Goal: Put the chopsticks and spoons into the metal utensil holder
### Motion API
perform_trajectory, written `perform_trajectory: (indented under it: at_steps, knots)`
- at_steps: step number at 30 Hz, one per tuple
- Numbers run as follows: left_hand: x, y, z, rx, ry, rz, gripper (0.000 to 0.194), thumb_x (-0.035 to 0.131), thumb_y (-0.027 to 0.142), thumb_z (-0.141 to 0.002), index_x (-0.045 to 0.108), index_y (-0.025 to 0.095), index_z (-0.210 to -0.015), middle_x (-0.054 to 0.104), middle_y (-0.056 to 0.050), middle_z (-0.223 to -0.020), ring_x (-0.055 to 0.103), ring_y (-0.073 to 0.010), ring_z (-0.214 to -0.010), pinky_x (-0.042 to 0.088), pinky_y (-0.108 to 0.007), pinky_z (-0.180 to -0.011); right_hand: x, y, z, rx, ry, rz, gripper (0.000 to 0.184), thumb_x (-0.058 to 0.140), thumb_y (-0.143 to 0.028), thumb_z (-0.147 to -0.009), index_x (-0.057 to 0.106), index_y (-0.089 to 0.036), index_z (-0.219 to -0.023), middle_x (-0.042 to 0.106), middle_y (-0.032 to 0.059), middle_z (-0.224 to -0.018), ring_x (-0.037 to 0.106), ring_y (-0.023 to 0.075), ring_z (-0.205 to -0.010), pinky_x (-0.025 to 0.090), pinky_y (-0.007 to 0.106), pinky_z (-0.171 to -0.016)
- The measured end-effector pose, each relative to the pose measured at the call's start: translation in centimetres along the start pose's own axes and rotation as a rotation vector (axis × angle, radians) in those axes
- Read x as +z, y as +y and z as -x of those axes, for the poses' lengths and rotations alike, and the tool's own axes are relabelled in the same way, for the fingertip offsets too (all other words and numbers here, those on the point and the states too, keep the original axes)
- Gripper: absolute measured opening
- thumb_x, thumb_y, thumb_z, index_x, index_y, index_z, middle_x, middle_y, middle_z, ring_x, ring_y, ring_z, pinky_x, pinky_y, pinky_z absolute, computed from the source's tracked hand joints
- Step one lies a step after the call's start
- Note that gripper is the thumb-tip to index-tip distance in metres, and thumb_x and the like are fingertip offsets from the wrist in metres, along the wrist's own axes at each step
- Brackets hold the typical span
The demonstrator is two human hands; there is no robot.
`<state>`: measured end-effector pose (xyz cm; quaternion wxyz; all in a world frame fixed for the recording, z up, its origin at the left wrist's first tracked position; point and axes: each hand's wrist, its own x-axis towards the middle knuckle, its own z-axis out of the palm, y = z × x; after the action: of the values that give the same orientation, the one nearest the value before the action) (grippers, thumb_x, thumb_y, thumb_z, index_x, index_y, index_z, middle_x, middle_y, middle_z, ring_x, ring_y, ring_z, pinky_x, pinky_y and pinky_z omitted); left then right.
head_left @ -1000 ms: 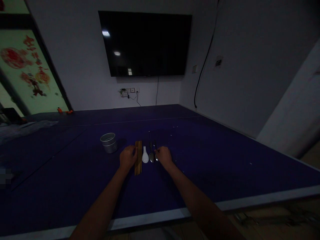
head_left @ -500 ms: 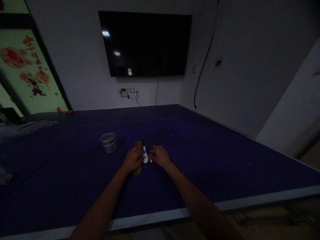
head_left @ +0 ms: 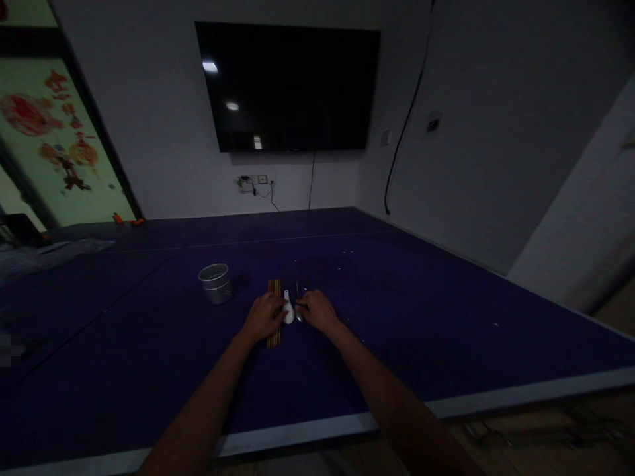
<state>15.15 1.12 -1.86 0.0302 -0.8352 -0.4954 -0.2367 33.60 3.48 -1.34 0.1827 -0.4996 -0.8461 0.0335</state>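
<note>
Across the bundle of wooden chopsticks point(head_left: 274, 338) lies my left hand point(head_left: 264, 316), palm down, its fingers apart. Its thumb and fingertips touch the left side of a white soup spoon point(head_left: 288, 315). My right hand point(head_left: 319, 311) rests opposite, fingers spread, with its tips against a metal spoon point(head_left: 299, 318). The handle of a second metal spoon point(head_left: 306, 285) shows beyond that hand, which hides its bowl. Chopsticks and spoons lie side by side, handles pointing away from me. To the left of them stands a grey metal cup point(head_left: 217, 285), upright.
Everything stands on a wide dark-blue table point(head_left: 426, 311) with a pale front edge. Clear plastic wrapping point(head_left: 64, 254) lies at the far left, and small orange objects point(head_left: 129, 220) sit by the back wall. A television point(head_left: 292, 89) hangs above, and a black cable point(head_left: 404, 129) droops at right.
My left hand has slid right, over the chopsticks to the white spoon. My right hand has moved slightly left, covering the second metal spoon's bowl. Over the last half second both stay nearly still.
</note>
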Motion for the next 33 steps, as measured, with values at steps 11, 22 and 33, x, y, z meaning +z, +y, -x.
perform_trajectory:
  at_steps: [11, 22, 33]
  knots:
    - [0.1, -0.1, 0.0, -0.006, -0.039, -0.004, 0.033, 0.043, 0.037, -0.084, 0.061, 0.021, -0.107, 0.063, -0.007, -0.108, 0.051, -0.0205, -0.104, 0.039, -0.035, -0.088, 0.0, 0.7, -0.1, 0.272, 0.04, 0.013, 0.027, 0.045, -0.012, -0.082, 0.068, -0.015, -0.097, 0.066, 0.0133, -0.097, 0.058, 0.0199, -0.095, 0.038, 0.025, -0.08]
    - [0.0, 0.0, 0.0, -0.024, -0.031, 0.003, 0.033, 0.045, 0.037, -0.083, 0.061, 0.021, -0.107, 0.063, -0.008, -0.107, 0.052, -0.0206, -0.104, 0.04, -0.035, -0.088, 0.8, 0.7, -0.3, 0.267, 0.055, -0.033, 0.031, 0.045, -0.005, -0.078, 0.067, -0.015, -0.098, 0.067, 0.0124, -0.095, 0.06, 0.0189, -0.094, 0.039, 0.024, -0.082]
    - [-3.1, -1.6, 0.2, -0.395, 0.704, -0.099, 0.041, 0.043, 0.023, -0.083, 0.049, 0.019, -0.123, 0.039, -0.01, -0.137, 0.04, -0.0234, -0.122, 0.038, -0.039, -0.097, 0.2, 0.4, -0.3, 0.251, 0.106, -0.064, 0.031, 0.042, -0.012, -0.084, 0.064, -0.018, -0.105, 0.066, 0.0101, -0.1, 0.058, 0.0174, -0.099, 0.04, 0.024, -0.083]
